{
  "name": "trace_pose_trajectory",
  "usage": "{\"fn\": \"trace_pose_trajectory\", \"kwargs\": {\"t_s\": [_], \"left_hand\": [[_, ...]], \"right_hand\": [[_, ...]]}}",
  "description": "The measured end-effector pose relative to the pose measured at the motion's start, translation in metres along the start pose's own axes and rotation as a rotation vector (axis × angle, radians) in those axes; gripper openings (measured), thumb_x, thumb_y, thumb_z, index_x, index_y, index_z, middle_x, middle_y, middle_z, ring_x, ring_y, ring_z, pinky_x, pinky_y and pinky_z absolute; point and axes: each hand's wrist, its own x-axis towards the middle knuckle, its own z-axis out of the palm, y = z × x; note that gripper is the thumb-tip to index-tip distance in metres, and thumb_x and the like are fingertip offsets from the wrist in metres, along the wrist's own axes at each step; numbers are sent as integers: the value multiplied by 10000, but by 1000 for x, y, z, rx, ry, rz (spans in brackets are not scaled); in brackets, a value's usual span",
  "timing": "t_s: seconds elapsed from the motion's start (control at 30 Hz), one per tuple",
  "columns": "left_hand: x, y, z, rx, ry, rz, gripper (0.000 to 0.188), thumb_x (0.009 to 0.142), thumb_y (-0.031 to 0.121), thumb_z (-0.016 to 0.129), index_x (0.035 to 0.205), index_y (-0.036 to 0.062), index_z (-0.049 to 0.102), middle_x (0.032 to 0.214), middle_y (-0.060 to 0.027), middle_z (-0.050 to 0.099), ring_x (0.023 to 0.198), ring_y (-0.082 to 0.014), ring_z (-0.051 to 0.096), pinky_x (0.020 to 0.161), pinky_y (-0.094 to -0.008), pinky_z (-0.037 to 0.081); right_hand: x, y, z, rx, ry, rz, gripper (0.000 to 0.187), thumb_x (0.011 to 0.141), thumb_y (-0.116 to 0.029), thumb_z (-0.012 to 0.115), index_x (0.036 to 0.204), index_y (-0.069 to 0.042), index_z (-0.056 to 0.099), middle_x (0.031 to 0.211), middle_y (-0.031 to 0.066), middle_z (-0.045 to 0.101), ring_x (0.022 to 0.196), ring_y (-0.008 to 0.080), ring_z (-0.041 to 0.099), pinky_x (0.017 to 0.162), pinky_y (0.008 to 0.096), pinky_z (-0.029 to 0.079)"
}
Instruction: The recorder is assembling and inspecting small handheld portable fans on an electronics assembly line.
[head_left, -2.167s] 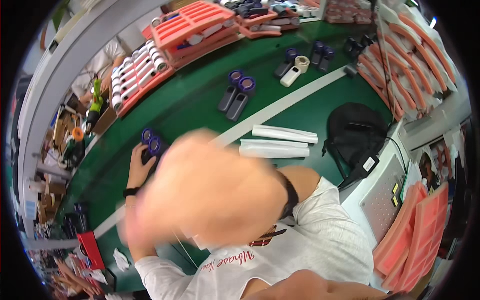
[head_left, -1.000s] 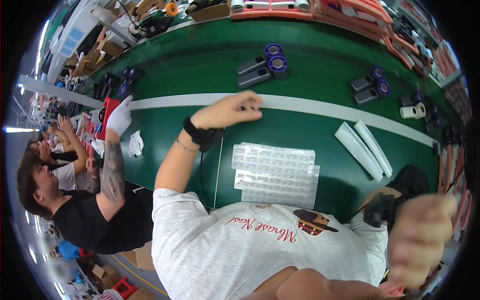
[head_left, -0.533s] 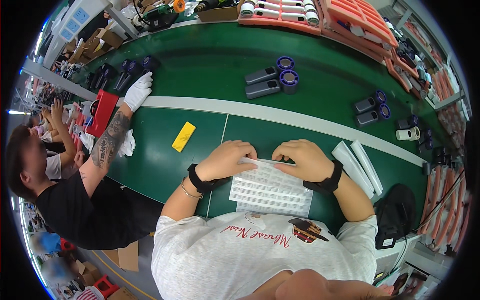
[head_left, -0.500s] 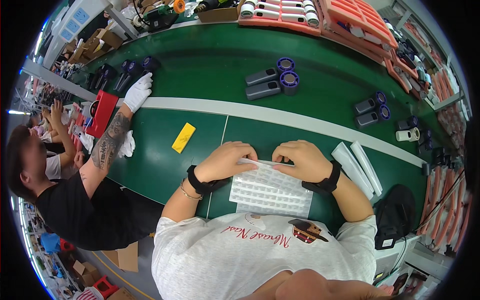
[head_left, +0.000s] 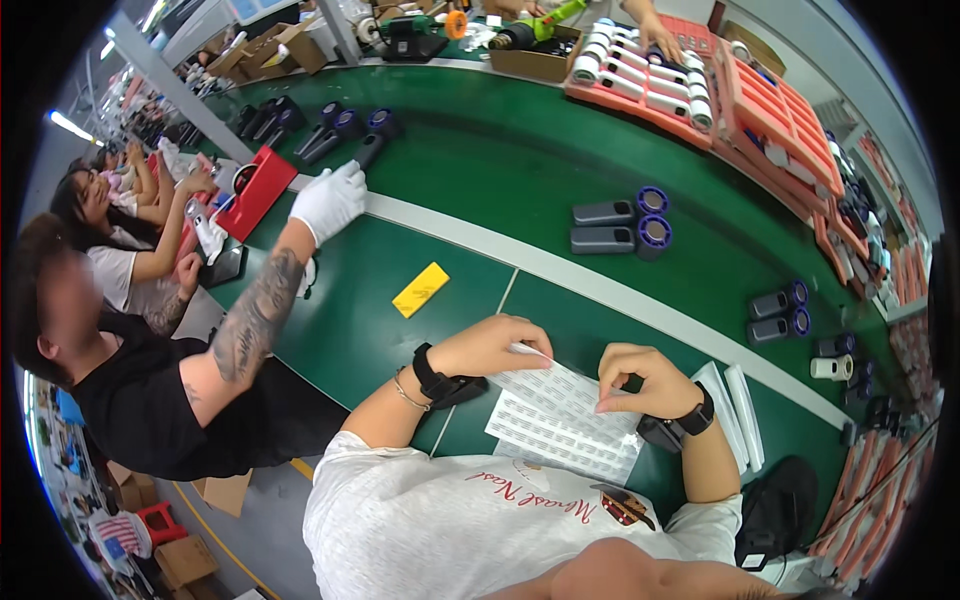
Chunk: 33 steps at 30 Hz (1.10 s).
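Printed white label sheets (head_left: 560,440) lie overlapped on the green table in front of me. My left hand (head_left: 495,348) pinches the far left corner of the upper sheet, which is lifted and tilted. Over the right edge of that sheet, my right hand (head_left: 648,382) has thumb and forefinger pressed together; what is between the fingertips, if anything, is too small to make out. Black bands circle both my wrists. A yellow flat block (head_left: 421,290) rests beyond my left hand. Rolled white sheets (head_left: 742,415) lie right of my right hand.
Grey-and-purple device parts (head_left: 605,240) stand beyond a pale strip (head_left: 560,268). Orange trays (head_left: 640,100) with white tubes are at the far right, a person's hand over them. At left, a co-worker's white-gloved hand (head_left: 330,203) is near a red holder (head_left: 262,190). A black bag (head_left: 780,510) sits right.
My right hand has left the sheet's far edge for its right side. My left hand still grips the corner. The view has shifted; a hand now shows over the orange tray.
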Motion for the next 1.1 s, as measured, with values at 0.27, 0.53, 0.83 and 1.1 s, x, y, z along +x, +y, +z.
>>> {"fn": "trace_pose_trajectory", "kwargs": {"t_s": [0.27, 0.53, 0.83, 1.1], "left_hand": [[-1, -2, 1, -2, -35, 46, 172, 849, 187, 646, 930, 35, 642, 877, -90, 641, 839, -209, 614, 754, -302, 473], [-3, -18, -6, -97, -74, -25, 207, 868, 214, 624, 986, 45, 641, 897, -72, 648, 803, -160, 600, 723, -275, 465], [-5, -20, -18, -102, -76, -186, 279, 883, 276, 606, 1058, 59, 619, 970, -28, 641, 777, -99, 577, 679, -242, 447], [-6, -37, -18, -316, -22, -128, 259, 895, 258, 594, 1076, 73, 612, 1005, -2, 621, 793, -75, 538, 688, -223, 426]], "right_hand": [[23, 2, 13, 117, 54, 166, 414, 716, -39, 752, 1091, -59, 578, 780, 10, 576, 700, 91, 513, 635, 228, 389], [22, 25, 5, 287, 58, 73, 507, 749, -2, 713, 1202, -59, 492, 788, 33, 586, 730, 105, 556, 686, 232, 426], [17, 74, -3, 853, 174, 231, 633, 730, 82, 676, 1291, -42, 411, 782, 55, 571, 741, 130, 567, 711, 249, 455], [20, 68, -1, 932, 243, 232, 736, 700, 81, 680, 1344, -52, 350, 734, 51, 549, 687, 146, 559, 653, 259, 455]]}}
